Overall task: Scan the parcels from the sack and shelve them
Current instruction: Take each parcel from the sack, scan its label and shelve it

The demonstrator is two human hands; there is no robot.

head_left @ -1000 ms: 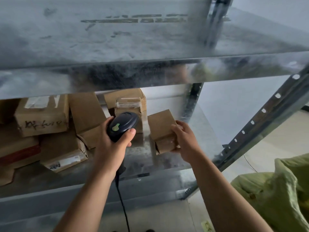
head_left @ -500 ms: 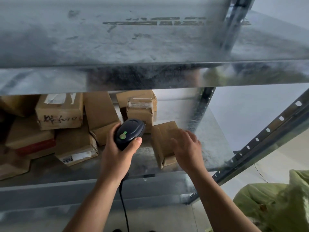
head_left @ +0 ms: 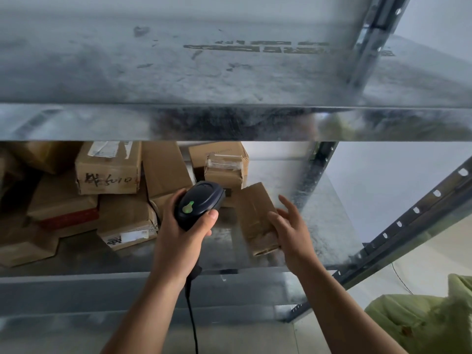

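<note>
The person's left hand [head_left: 178,241] is wrapped tight round the grip of a dark, corded handheld barcode scanner [head_left: 199,203] with a green button on top, thumb pressed along its side; its black cable [head_left: 192,323] hangs straight down below it; just right of the scanner a small brown cardboard parcel [head_left: 255,213] lies on the grey galvanised steel shelf [head_left: 324,226], turned at an angle; the right hand [head_left: 291,231] is at that parcel's near right corner, fingers straight and spread, gripping nothing, and I can't tell whether it touches the card; left of the scanner and behind it sits a jumbled heap of brown cardboard boxes [head_left: 109,172], one with handwriting on its side; well to the right of the scanner and lower, a crumpled pale-green sack [head_left: 421,320] sits on the floor; so this parcel looks shelved, a good few are done, and the sack, which I can't see into, probably holds more to scan.
</note>
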